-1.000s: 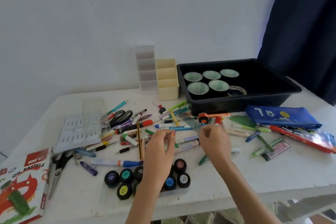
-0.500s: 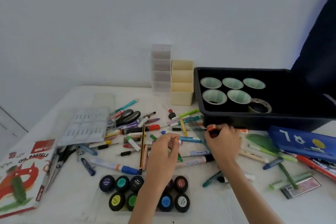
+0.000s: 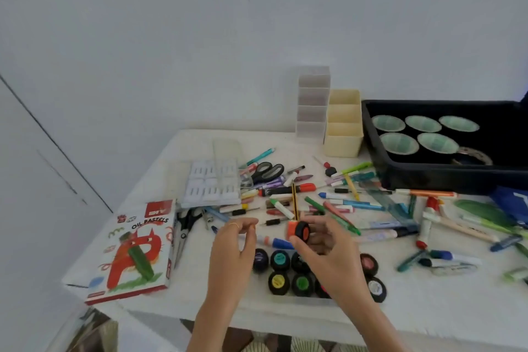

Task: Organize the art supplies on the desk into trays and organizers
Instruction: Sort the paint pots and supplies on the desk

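Table [image 3: 428, 311]: white, set against the wall.

Far left: 1 pastel box [image 3: 134, 251], flat at the front-left corner, its near corner at the table edge. Behind it is 1 clear tray [image 3: 211, 183], with bare table between that tray and the wall.

Scissors [image 3: 267, 171]: 2 pairs, one just right of the box, one behind the clear tray's right end.

Left hand [image 3: 228, 254]: raised, fingers loosely curled, nothing seen in them; apart from the right.

Pots [image 3: 278, 281]: 8 counted, in two rows near the front edge, some covered by the right hand [image 3: 334, 260]. That hand pinches 1 orange-black piece [image 3: 298, 231] between thumb and fingers. The piece is off the table, over the back row of pots and just in front of the pens [image 3: 343, 206].

Pens: loose heap across mid-table, too overlapped to count.

Back: 1 clear organizer [image 3: 313, 100], 4 cells; just beside it 1 cream organizer [image 3: 344, 123], 3 cells.

Right: 1 black tray [image 3: 428, 177] holding 5 cups [image 3: 423, 123] and 1 tape roll [image 3: 474, 156]; the tray's right end is cut off by the frame. A bare strip of table runs along the front edge, right of the pots.
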`<state>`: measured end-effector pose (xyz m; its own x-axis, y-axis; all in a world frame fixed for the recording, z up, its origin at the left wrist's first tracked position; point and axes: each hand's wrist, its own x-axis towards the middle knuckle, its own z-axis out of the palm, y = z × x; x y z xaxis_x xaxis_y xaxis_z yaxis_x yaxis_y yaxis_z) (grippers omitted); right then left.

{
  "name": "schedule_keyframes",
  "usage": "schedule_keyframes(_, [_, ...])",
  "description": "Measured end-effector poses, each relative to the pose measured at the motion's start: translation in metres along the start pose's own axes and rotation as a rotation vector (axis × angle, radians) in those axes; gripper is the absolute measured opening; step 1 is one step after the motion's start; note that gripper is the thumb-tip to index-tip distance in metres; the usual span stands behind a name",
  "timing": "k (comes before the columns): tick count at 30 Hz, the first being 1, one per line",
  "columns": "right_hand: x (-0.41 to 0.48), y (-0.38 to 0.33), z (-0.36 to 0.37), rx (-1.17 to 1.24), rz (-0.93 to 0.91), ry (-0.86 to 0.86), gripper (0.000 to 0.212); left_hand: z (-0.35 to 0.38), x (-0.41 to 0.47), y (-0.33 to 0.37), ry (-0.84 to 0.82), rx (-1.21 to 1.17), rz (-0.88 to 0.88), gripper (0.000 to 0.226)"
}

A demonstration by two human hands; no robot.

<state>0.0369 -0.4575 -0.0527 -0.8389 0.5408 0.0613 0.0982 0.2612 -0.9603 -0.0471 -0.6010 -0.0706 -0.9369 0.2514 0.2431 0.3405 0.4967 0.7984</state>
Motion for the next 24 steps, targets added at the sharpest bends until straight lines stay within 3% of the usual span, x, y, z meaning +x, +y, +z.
schedule_keyframes(6, [-0.039, 0.0, 0.045, -0.194, -0.183, -0.16, 0.043, -0.028, -0.012, -0.03, -0.182, -0.129, -0.076, 0.017])
schedule_keyframes(11, [-0.054, 0.019, 0.067, -0.356, -0.255, -0.102, 0.059, -0.027, -0.018, -0.043, -0.339, -0.219, -0.133, 0.015])
schedule_keyframes(17, [-0.057, 0.027, 0.073, -0.671, -0.402, 0.012, 0.063, -0.024, -0.019, -0.049, -0.337, -0.363, -0.23, 0.02])
schedule_keyframes(21, [-0.056, 0.032, 0.082, -0.798, -0.452, 0.135, 0.025, -0.025, -0.018, -0.051, -0.345, -0.43, -0.289, 0.022])
schedule_keyframes(24, [-0.057, 0.027, 0.082, -0.872, -0.447, 0.201, 0.017, -0.025, -0.016, -0.053, -0.355, -0.444, -0.295, 0.022])
